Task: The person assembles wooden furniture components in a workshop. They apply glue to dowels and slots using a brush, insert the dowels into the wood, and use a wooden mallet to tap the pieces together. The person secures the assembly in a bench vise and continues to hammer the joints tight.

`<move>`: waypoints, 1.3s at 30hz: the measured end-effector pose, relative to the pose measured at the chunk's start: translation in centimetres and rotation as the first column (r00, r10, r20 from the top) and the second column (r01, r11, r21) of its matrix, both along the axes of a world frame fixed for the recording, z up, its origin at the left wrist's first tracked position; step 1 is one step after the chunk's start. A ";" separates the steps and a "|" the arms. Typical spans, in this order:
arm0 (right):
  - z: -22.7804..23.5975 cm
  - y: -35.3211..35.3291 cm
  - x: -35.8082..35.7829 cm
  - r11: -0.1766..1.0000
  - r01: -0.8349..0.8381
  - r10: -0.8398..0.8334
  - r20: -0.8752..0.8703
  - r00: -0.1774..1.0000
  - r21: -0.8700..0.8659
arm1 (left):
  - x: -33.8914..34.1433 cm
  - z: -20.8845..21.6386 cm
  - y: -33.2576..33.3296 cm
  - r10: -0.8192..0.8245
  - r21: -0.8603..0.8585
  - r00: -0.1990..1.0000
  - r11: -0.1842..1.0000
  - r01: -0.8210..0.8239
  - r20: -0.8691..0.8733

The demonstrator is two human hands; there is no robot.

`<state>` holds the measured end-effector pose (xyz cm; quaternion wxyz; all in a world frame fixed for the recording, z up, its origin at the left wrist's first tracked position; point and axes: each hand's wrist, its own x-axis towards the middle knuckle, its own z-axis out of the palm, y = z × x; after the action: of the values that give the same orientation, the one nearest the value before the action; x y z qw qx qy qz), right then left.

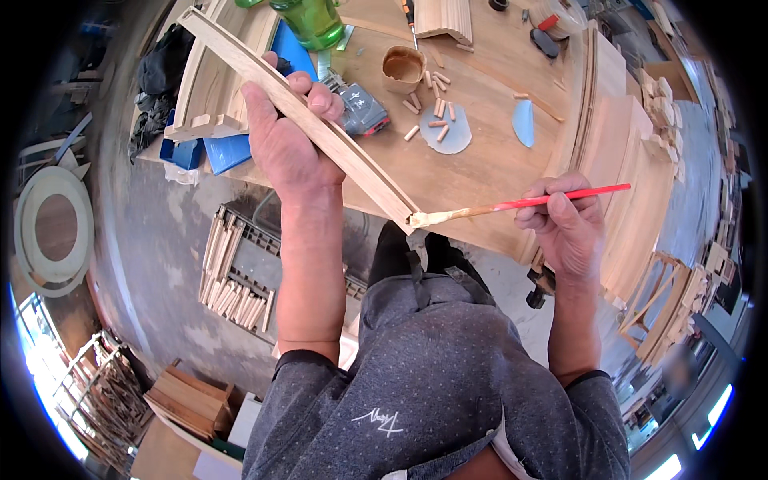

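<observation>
My left hand (288, 140) is closed around a long, pale wooden rail (352, 152) with a groove along it. The rail slants from the upper left down to its near end in front of my body. Between the fingers of my right hand (566, 228) is a thin red-handled brush (500, 206). Its pale, coated bristles touch the rail's near end. On the workbench (488, 172) beyond, a cut-down cup (402, 67) has brown stuff inside. Several short wooden dowels (438, 108) lie beside it, some on a round translucent sheet (458, 138).
A grey and red power tool (364, 110) lies past my left hand, near a green bottle (310, 24). Curved wooden parts (220, 96) stand at the left, and long boards (620, 152) at the right. A blue oval piece (523, 123) rests on the bench. Sticks (238, 300) fill a crate below.
</observation>
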<state>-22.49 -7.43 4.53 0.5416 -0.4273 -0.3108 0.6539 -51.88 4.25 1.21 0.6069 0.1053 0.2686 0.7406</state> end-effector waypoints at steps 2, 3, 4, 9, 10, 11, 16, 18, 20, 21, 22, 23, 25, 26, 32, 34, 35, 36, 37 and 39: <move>0.4 -0.3 0.0 1.000 0.004 -0.004 0.028 1.000 -0.001 | 0.4 0.2 -0.2 0.008 -0.012 1.000 1.000 -0.008 -0.006; 0.7 -0.5 0.0 1.000 0.007 -0.007 0.012 1.000 -0.009 | 0.6 0.3 -0.3 0.017 -0.015 0.999 1.000 -0.018 -0.032; 1.1 -0.8 0.0 1.000 0.013 -0.014 0.080 0.997 0.015 | 0.8 0.4 -0.4 0.027 -0.019 0.998 0.999 -0.028 -0.058; 4.2 -2.3 -0.7 0.986 -0.024 -0.042 0.388 0.921 0.163 | 2.0 1.7 -0.9 0.073 0.003 0.979 0.997 -0.074 -0.193; 4.9 -2.6 -1.0 0.979 -0.062 -0.036 0.456 0.889 0.197 | 2.4 2.1 -1.1 0.080 0.021 0.968 0.997 -0.077 -0.237; 5.6 -2.8 -1.3 0.964 -0.095 -0.040 0.490 0.871 0.248 | 3.0 2.4 -1.3 0.094 -0.017 0.953 0.994 -0.103 -0.287; 8.6 -3.4 -2.0 0.928 -0.258 -0.003 0.697 0.717 0.270 | 4.9 3.8 -1.8 0.045 0.012 0.907 0.999 -0.044 -0.418; 9.3 -3.6 -2.0 0.923 -0.273 -0.011 0.726 0.688 0.273 | 5.7 3.9 -2.1 0.021 0.049 0.906 0.999 0.000 -0.423; 9.6 -3.8 -1.7 0.917 -0.282 -0.029 0.752 0.659 0.283 | 6.7 3.8 -2.4 0.006 0.102 0.898 0.994 0.043 -0.440; 9.6 -4.0 -1.5 0.920 -0.291 -0.009 0.754 0.657 0.264 | 7.1 3.9 -2.7 -0.014 0.061 0.893 0.997 0.047 -0.449; 9.5 -4.3 -1.2 0.920 -0.286 -0.009 0.745 0.667 0.268 | 7.4 4.0 -3.1 -0.040 0.041 0.887 0.997 0.067 -0.460; 9.7 -4.7 -0.8 0.923 -0.273 -0.021 0.744 0.667 0.271 | 8.1 4.1 -3.5 -0.076 0.025 0.884 0.995 0.099 -0.460; 9.8 -5.5 0.4 0.902 -0.340 -0.002 0.789 0.614 0.267 | 9.4 4.5 -4.1 -0.090 0.087 0.925 0.988 0.131 -0.368; 10.0 -6.1 1.2 0.910 -0.327 -0.001 0.791 0.612 0.254 | 10.1 4.9 -4.4 -0.101 0.101 0.909 0.983 0.154 -0.404; 10.2 -9.9 6.9 0.984 -0.061 -0.043 0.562 0.826 0.165 | 16.2 6.8 -5.8 -0.126 0.147 0.888 0.967 0.210 -0.442; 9.7 -12.0 9.9 0.989 0.033 -0.105 0.537 0.837 0.141 | 18.9 7.0 -6.4 -0.149 0.151 0.889 0.960 0.234 -0.432; 9.0 -12.8 11.1 0.937 0.133 -0.255 0.375 0.891 0.323 | 20.3 6.8 -6.6 -0.168 0.150 0.890 0.956 0.252 -0.423; 9.1 -14.3 13.1 0.920 0.203 -0.324 0.359 0.875 0.335 | 21.8 6.8 -6.8 -0.207 0.150 0.898 0.947 0.284 -0.389; 9.3 -16.0 15.4 0.899 0.276 -0.391 0.341 0.855 0.340 | 23.3 6.7 -6.9 -0.223 0.107 0.863 0.948 0.301 -0.452; 10.1 -19.8 19.8 0.819 0.384 -0.566 0.483 0.668 0.427 | 26.4 6.2 -7.5 -0.348 0.029 0.787 0.907 0.421 -0.510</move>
<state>-2.71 -27.28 14.65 0.6263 -0.5910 -0.4316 0.2687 -25.52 -3.29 7.37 0.6471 0.3858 0.3341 0.5664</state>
